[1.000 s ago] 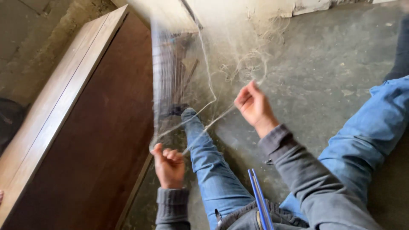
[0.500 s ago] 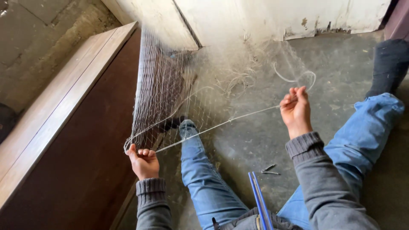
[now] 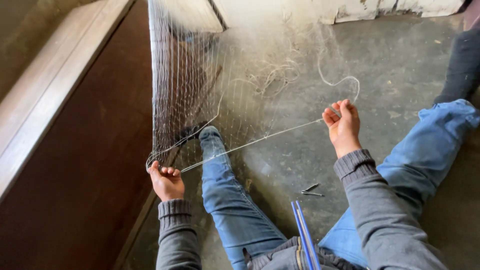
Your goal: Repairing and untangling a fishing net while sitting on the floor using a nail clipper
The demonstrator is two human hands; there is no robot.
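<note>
A fine pale net [image 3: 185, 85] hangs stretched from the top of the view down to my left hand [image 3: 166, 181], which grips its lower edge in a closed fist. A thin white cord [image 3: 252, 141] runs taut from that fist across to my right hand [image 3: 343, 125], which pinches it with fingers closed. More loose cord [image 3: 280, 75] lies tangled on the grey concrete floor beyond. My legs in blue jeans [image 3: 227, 200] stretch out under the net.
A dark brown wooden panel with a pale edge [image 3: 60, 125] lies along the left. Small metal pins [image 3: 312, 190] rest on the floor between my legs. A blue strip [image 3: 302, 235] shows at my waist. A dark object [image 3: 462, 55] stands at the far right.
My right hand has pulled the cord outward to the right, drawing it taut. My left hand has stayed shut on the net's edge. The view has shifted slightly.
</note>
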